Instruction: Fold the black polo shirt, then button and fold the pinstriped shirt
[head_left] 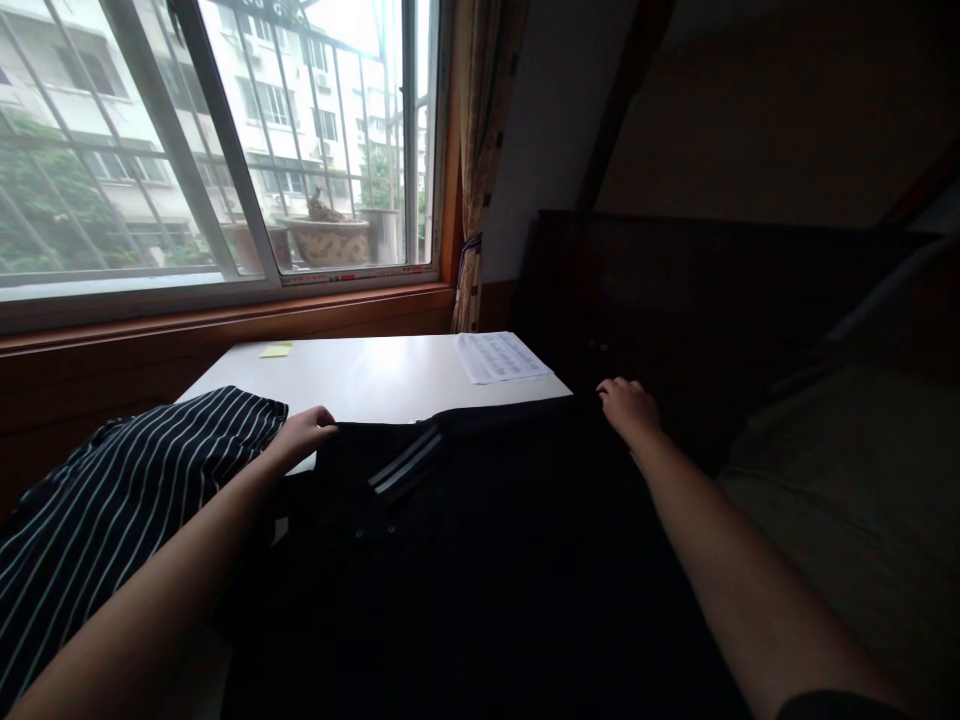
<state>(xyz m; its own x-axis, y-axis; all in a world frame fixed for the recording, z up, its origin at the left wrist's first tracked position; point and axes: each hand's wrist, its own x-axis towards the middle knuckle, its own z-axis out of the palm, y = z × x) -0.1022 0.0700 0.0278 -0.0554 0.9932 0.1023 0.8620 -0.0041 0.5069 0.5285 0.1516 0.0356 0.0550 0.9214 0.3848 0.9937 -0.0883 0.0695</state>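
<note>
Viewing from my remote station: a black garment (510,520) stretched between two bare hands, over the near part of a white table (330,372) and towards the wearer. The left hand (306,432) pinches its far left corner between thumb and fingers; the right hand (628,405) has its fingers curled at the far right end, seemingly pinching it too, though shade hides the contact. To spread it well, I judge, both corners should be drawn apart evenly, until the small step in the far edge flattens, clear of the striped cloth (150,490) at left. Orientation: the far edge runs left to right, facing the window (330,130); the body extends back towards me. Its long axis probably follows that direction, but I cannot tell where the dark near end lies.
</note>
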